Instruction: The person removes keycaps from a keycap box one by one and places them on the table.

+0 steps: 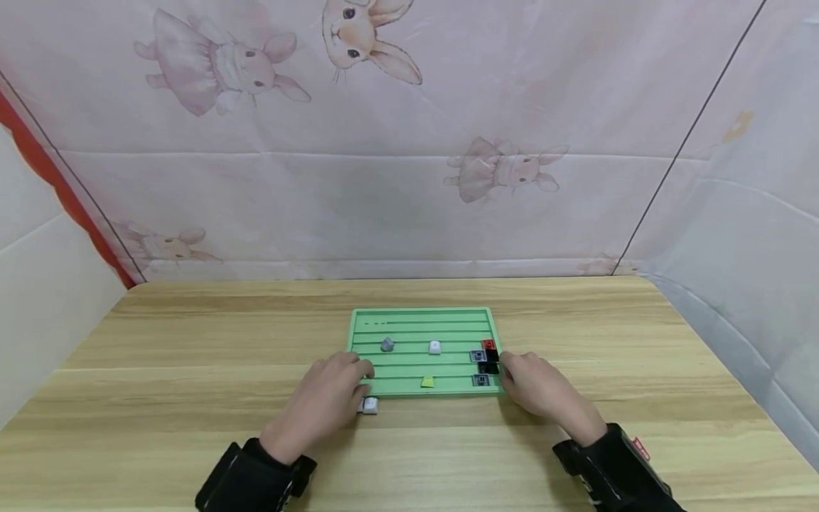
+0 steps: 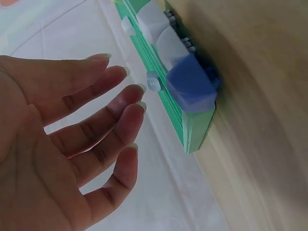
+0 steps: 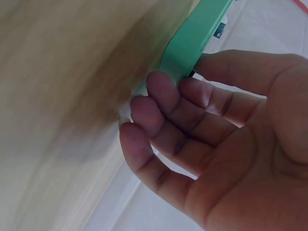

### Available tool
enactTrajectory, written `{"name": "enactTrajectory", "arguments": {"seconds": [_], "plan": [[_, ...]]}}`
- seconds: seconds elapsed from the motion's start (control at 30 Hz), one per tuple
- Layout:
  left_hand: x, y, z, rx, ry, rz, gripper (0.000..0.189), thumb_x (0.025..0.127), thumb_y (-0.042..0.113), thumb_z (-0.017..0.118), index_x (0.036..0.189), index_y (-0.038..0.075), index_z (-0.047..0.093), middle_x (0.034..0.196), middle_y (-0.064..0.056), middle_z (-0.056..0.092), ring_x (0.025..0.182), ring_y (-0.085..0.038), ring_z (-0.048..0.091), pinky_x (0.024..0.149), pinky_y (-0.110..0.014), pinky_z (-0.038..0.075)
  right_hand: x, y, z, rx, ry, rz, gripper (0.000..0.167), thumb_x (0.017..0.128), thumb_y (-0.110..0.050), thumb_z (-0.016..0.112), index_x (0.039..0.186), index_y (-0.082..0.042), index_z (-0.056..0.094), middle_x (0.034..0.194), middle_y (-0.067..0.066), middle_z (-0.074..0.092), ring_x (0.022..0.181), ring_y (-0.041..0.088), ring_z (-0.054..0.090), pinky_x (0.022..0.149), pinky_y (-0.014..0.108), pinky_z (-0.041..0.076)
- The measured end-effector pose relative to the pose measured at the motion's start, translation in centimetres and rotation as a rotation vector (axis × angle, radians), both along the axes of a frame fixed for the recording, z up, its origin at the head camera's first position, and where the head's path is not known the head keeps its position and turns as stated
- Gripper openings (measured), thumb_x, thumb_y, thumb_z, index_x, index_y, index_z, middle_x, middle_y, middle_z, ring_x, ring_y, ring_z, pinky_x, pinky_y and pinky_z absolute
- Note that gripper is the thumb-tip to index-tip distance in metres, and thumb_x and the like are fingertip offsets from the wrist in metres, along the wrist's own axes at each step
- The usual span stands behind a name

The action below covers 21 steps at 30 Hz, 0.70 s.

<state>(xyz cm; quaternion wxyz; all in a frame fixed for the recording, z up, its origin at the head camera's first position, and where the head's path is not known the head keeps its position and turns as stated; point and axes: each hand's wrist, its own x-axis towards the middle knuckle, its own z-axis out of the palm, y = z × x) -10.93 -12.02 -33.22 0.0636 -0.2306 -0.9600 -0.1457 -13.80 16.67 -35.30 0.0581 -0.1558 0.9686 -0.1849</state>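
A shallow green tray with raised ridges lies between the two hands. My left hand is at its left side, fingers loosely bent; in the left wrist view nothing sits between them. Close by, white keycaps and a blue keycap stand along the tray's front edge. At the tray's right edge, my right hand pinches the rim between thumb and bent fingers, beside black pieces on the tray. A dark bit shows between thumb and index finger in the right wrist view.
On the tray sit a grey keycap, a white keycap, a yellow-green keycap, a red piece and grey square switches. The wooden table meets a rabbit-printed cloth behind.
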Motion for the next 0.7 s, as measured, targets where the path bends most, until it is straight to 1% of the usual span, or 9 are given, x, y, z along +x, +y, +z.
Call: {"name": "enactTrajectory", "arguments": {"seconds": [0.1,0.13,0.23,0.33,0.37,0.4,0.57,0.7], "plan": [[-0.4,0.0,0.0,0.016,0.015,-0.011,0.011,0.076,0.004,0.07,0.086,0.003,0.066,0.073,-0.001,0.054,0.064,-0.013,0.047,0.056,-0.028,0.04,0.0,0.0,0.0,-0.003,-0.004,-0.002,0.006,0.085,-0.001,0.054,0.079,-0.003,0.054,0.056,0.002,0.044,0.047,0.011,0.038,0.043,0.022,0.03],[-0.6,-0.2,-0.3,0.016,0.029,-0.024,0.011,0.076,0.004,0.07,0.085,0.003,0.066,0.074,-0.003,0.054,0.064,-0.013,0.047,0.055,-0.028,0.039,0.0,0.0,0.0,-0.004,-0.004,-0.002,0.006,0.085,-0.001,0.054,0.079,-0.003,0.054,0.056,0.002,0.044,0.047,0.01,0.038,0.043,0.022,0.03],[-1.0,-0.1,-0.3,0.024,0.027,-0.029,0.01,0.076,0.004,0.07,0.085,0.002,0.066,0.075,-0.004,0.056,0.064,-0.013,0.048,0.055,-0.027,0.04,0.0,0.0,0.0,-0.006,0.0,0.001,0.007,0.085,-0.001,0.054,0.078,-0.004,0.054,0.056,0.001,0.043,0.047,0.01,0.038,0.043,0.022,0.029],[-1.5,0.2,-0.1,0.011,0.013,-0.025,0.01,0.077,0.004,0.069,0.086,0.002,0.066,0.078,-0.006,0.058,0.067,-0.015,0.051,0.056,-0.028,0.042,-0.1,0.0,0.0,-0.004,0.008,0.003,0.008,0.085,0.0,0.054,0.077,-0.004,0.053,0.056,0.001,0.043,0.047,0.01,0.037,0.043,0.022,0.029],[-1.6,0.5,0.2,0.01,-0.006,-0.014,0.009,0.078,0.004,0.069,0.087,0.002,0.067,0.078,-0.006,0.058,0.068,-0.016,0.052,0.057,-0.029,0.043,-0.1,0.0,0.0,-0.004,0.009,0.002,0.009,0.085,0.0,0.054,0.077,-0.004,0.053,0.056,0.001,0.043,0.047,0.01,0.037,0.043,0.022,0.029],[-1.8,0.6,0.3,0.004,-0.012,-0.014,0.01,0.078,0.004,0.068,0.088,0.002,0.067,0.079,-0.006,0.059,0.069,-0.016,0.053,0.058,-0.029,0.043,-0.1,0.0,0.0,-0.003,0.01,0.002,0.008,0.084,0.0,0.054,0.077,-0.004,0.053,0.056,0.001,0.043,0.047,0.01,0.037,0.043,0.022,0.029],[-2.7,1.1,0.5,-0.009,-0.053,0.006,0.011,0.08,0.005,0.067,0.091,0.003,0.067,0.083,-0.008,0.059,0.072,-0.017,0.054,0.06,-0.029,0.044,-0.1,0.0,-0.1,-0.007,-0.001,-0.001,0.007,0.084,0.0,0.054,0.078,-0.004,0.054,0.056,0.002,0.043,0.047,0.01,0.038,0.043,0.022,0.029],[-3.5,1.3,0.4,-0.005,-0.077,0.024,0.013,0.081,0.006,0.067,0.094,0.003,0.067,0.085,-0.007,0.058,0.074,-0.018,0.054,0.062,-0.03,0.045,-0.1,0.1,-0.1,-0.009,-0.002,0.0,0.007,0.084,0.0,0.053,0.078,-0.004,0.054,0.056,0.002,0.043,0.047,0.01,0.037,0.043,0.022,0.029]]}}
